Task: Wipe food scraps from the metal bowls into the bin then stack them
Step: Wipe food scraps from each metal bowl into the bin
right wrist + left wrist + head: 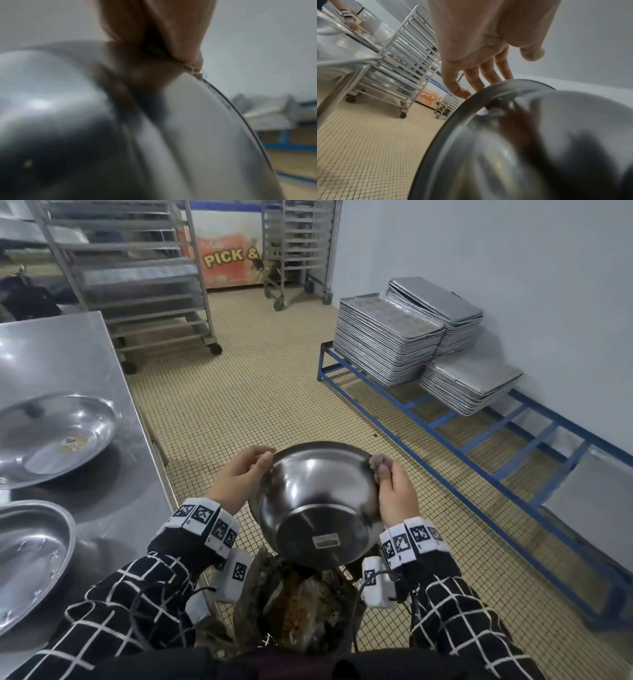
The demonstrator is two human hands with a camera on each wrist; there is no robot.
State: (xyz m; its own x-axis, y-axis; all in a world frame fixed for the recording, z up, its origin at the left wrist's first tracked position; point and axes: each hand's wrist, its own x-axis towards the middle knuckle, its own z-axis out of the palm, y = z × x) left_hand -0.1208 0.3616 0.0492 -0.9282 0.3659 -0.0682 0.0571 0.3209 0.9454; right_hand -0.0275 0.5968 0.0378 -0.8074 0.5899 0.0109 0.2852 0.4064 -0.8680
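I hold a metal bowl [318, 501] tipped away from me above the bin [301, 614], its labelled base facing the head camera. My left hand [262, 462] grips the left rim, fingers curled over the edge [464, 93]. My right hand [383, 472] pinches the right rim, with a small greyish cloth [376, 462] bunched under the fingers; frayed threads show at the edge [199, 75]. The bowl [522, 148] fills both wrist views [188, 135], and its inside is hidden. The bin holds brown food scraps in a dark liner. Two more metal bowls [51, 436] [24, 563] lie on the steel table.
The steel table [85, 354] runs along my left. Wheeled tray racks [137, 285] stand behind it. Stacks of metal trays [387, 344] rest on a low blue frame [479, 446] along the right wall. Another person's hand [351, 24] works at the far counter.
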